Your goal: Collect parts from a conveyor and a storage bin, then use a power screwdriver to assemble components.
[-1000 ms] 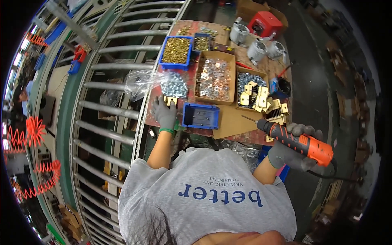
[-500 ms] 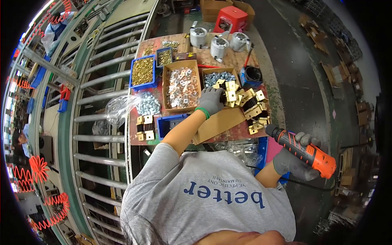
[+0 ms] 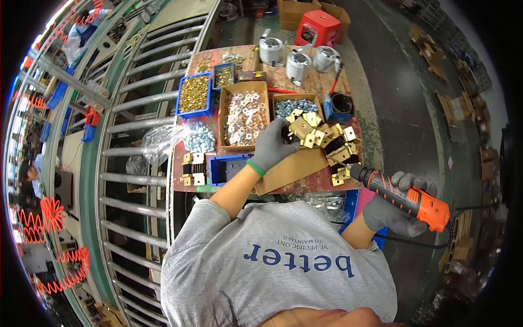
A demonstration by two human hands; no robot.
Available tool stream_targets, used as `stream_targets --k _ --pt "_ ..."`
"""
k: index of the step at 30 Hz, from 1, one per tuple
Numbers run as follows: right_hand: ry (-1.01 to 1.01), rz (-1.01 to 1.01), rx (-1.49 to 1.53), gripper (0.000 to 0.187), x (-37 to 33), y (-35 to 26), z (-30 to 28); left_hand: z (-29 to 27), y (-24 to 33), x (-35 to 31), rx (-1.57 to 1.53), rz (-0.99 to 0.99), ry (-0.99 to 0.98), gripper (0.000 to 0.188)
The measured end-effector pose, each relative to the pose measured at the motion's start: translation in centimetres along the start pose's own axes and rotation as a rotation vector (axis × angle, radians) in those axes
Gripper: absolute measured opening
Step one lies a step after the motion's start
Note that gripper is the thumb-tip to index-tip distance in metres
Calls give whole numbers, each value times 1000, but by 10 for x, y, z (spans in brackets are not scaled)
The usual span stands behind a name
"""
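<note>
My left hand [image 3: 272,146], in a grey glove with a green cuff, is closed at the near edge of a brass-coloured part with drilled plates [image 3: 300,129]. Its fingertips are partly hidden behind the plates. More brass-and-black parts [image 3: 339,143] crowd together just to the right. My right hand [image 3: 400,215], also gloved, is wrapped round an orange and black power screwdriver [image 3: 403,196] off the table's right edge. The screwdriver's bit points left, toward these parts. Under the left hand's work area lies a brown cardboard flap [image 3: 291,170].
A cardboard box of small plates [image 3: 245,117], a box of grey hardware [image 3: 297,106] and a blue bin of brass pieces [image 3: 194,94] stand beyond. Silver coils [image 3: 298,66] occupy the far end. A blue tray [image 3: 226,168] sits near; a roller conveyor [image 3: 136,182] runs along the left.
My left hand has drawn slightly nearer and left, turning its brass part so a broad plate shows. The screwdriver stays in my right hand, nearly in place. The view has shifted a little.
</note>
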State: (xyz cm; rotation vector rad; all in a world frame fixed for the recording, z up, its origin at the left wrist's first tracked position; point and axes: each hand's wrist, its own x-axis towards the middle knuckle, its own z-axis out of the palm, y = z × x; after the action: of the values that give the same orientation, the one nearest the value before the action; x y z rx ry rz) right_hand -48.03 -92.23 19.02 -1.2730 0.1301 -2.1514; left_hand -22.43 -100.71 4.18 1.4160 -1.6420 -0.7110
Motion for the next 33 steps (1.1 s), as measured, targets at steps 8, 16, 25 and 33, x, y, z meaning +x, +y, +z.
stream_targets --k 8,16,25,33 --pt "-31 312 367 70 -23 80 45 -35 -12 -92 -768 -609 -38 43" --pt "4 547 622 70 -60 135 86 -66 -27 -131 -728 -565 96 54" --pt "-112 627 482 67 -76 158 105 -96 -24 -145 -802 -596 119 50" --pt "-176 583 605 66 -76 158 127 -113 -27 -145 -849 -615 103 48"
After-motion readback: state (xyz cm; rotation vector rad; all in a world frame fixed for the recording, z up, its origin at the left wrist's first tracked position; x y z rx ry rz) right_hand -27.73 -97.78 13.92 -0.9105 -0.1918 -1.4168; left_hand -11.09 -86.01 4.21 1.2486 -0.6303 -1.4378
